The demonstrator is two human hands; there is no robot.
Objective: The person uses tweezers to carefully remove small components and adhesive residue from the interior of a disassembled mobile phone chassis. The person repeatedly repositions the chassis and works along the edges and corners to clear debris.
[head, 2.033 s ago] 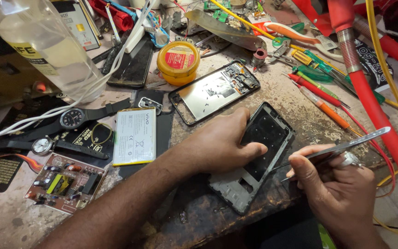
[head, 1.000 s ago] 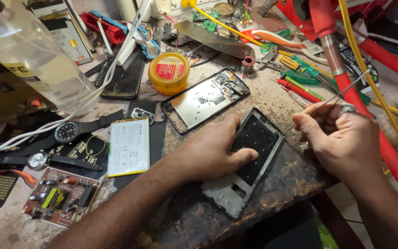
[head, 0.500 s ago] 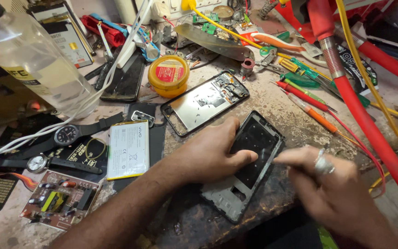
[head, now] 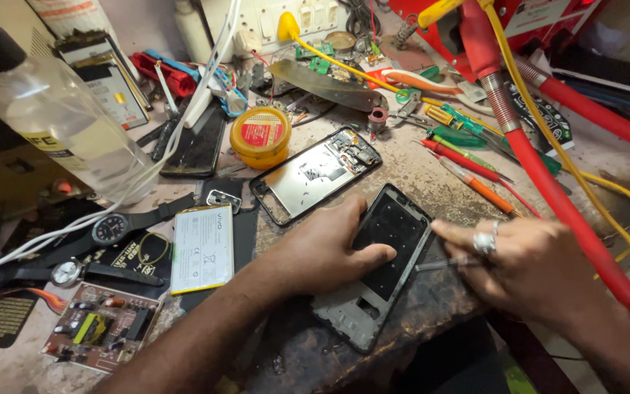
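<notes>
Left hand pressed flat on a black phone frame, fingers spread and resting on its dark inner panel — holding it down, not gripped around it. Right hand just right of the frame, fingers closed on a thin metal tool whose tip touches the frame's right edge; ring on one finger. Frame lying at the near edge of the worn bench. Left of the left fingers, a white phone battery, wristwatches and a small circuit board. Just beyond the fingers, an opened phone body. Farther off — a yellow round tin, red and orange screwdrivers, a red hose and a clear plastic bottle.
</notes>
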